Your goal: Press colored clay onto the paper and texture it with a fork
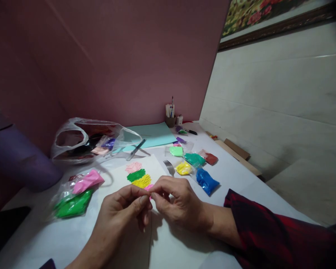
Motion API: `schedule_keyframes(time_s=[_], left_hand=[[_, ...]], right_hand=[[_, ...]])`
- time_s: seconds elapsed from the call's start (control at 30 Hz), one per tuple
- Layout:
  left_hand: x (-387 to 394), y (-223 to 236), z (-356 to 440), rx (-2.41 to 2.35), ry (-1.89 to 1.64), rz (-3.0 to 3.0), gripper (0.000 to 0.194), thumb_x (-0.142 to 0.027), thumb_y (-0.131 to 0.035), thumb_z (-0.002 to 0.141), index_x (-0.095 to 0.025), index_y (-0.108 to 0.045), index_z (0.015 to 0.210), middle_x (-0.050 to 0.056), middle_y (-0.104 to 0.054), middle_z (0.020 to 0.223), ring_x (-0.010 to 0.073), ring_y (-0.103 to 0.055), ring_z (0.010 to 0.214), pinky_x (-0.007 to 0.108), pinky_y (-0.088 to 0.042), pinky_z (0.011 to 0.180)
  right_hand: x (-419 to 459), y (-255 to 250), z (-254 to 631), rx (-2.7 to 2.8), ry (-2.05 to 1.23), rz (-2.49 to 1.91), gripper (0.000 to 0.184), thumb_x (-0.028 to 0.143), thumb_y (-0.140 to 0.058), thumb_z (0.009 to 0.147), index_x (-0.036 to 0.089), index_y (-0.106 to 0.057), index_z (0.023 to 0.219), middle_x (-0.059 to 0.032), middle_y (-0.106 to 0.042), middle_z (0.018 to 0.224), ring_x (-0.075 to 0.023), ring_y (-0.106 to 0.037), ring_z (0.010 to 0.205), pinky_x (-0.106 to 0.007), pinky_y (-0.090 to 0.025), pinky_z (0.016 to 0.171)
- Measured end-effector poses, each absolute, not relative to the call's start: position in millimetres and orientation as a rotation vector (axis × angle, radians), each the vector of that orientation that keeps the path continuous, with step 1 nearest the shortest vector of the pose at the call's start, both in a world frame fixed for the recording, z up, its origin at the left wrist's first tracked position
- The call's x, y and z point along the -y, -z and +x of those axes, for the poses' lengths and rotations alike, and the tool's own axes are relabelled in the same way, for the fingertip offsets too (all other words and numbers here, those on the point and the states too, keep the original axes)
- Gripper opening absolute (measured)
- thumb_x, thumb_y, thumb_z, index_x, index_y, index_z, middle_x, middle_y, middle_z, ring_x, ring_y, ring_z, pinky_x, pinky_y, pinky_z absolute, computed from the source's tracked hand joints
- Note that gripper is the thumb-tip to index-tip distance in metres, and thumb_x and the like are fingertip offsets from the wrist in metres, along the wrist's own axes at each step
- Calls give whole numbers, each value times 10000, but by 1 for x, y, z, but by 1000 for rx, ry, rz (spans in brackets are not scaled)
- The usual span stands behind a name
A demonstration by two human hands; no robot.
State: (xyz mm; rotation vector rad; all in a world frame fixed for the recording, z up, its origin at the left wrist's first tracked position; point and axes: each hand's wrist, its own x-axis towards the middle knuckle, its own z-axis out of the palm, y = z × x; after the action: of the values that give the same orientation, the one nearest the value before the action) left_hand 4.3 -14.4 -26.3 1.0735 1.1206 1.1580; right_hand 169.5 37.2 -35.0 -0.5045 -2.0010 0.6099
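Note:
My left hand (123, 209) and my right hand (180, 200) meet fingertip to fingertip above a white sheet of paper (114, 175). Both pinch thumb against forefinger; whatever lies between the tips is hidden or too small to make out. Just beyond them, a column of textured modelling clay runs down the sheet: a pale pink patch (133, 167), a green patch (136, 175), a yellow patch (142, 181) and a bright pink patch (148, 187), the last partly covered by my fingers. A fork (169, 167) rests behind my right hand, tines pointing away.
Bagged clay lies at right: blue (206, 182), yellow (184, 168), teal (195, 159), brown-red (211, 158). Pink (88, 181) and green (74, 204) packets lie left, near a purple bottle (25, 157). Behind are a plastic bag (72, 144), turquoise sheet (156, 135) and pen cup (170, 120).

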Motion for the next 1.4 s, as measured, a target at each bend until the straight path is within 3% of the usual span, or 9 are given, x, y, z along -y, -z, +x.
schedule_keyframes(time_s=[0.2,0.33,0.43,0.57,0.87,1.1,1.4], left_hand=[[15,27,4,-1072,-1123,1114,189,-338,-719,777,-151,-726,798,34,-666,523,139,-599,473,233,-468,521],[15,26,7,-1010,-1121,1050,201,-318,-750,753,-148,-745,859,59,-716,647,156,-638,520,253,-496,550],[15,24,8,-932,-1131,911,184,-296,-774,733,-155,-738,846,49,-721,727,120,-628,518,210,-479,536],[12,22,8,-850,-1101,802,132,-267,-690,821,-139,-699,790,23,-672,651,64,-554,467,154,-414,499],[10,22,7,-834,-1105,773,170,-258,-626,863,-128,-672,764,17,-640,648,42,-498,431,143,-343,457],[11,22,7,-861,-1103,817,204,-267,-623,870,-125,-677,733,9,-610,553,47,-503,450,140,-377,508],[10,29,2,-906,-1087,988,156,-305,-661,847,-159,-707,818,13,-663,620,80,-584,514,164,-438,548]], right_hand=[[-37,36,170,2003,-486,-528,128,64,-514,781,155,-587,730,9,-558,624,-90,-477,527,-212,-384,517],[-39,36,171,1922,-357,-682,133,60,-523,723,169,-519,648,37,-483,569,-84,-426,492,-215,-333,482],[-39,35,171,1900,-430,-709,109,88,-519,792,164,-561,726,15,-542,617,-99,-482,539,-221,-385,516],[-36,32,172,1949,-503,-558,204,90,-426,872,142,-605,953,-44,-629,757,-133,-579,668,-254,-469,618],[-33,28,172,1952,-558,-550,173,121,-478,868,138,-620,769,-21,-600,649,-106,-523,562,-231,-431,551],[-33,32,171,1953,-611,-506,137,109,-551,836,106,-686,860,-46,-657,675,-105,-540,560,-221,-451,539],[-33,32,168,1901,-677,-601,147,72,-543,786,117,-683,789,-21,-653,629,-79,-512,502,-192,-416,500]])
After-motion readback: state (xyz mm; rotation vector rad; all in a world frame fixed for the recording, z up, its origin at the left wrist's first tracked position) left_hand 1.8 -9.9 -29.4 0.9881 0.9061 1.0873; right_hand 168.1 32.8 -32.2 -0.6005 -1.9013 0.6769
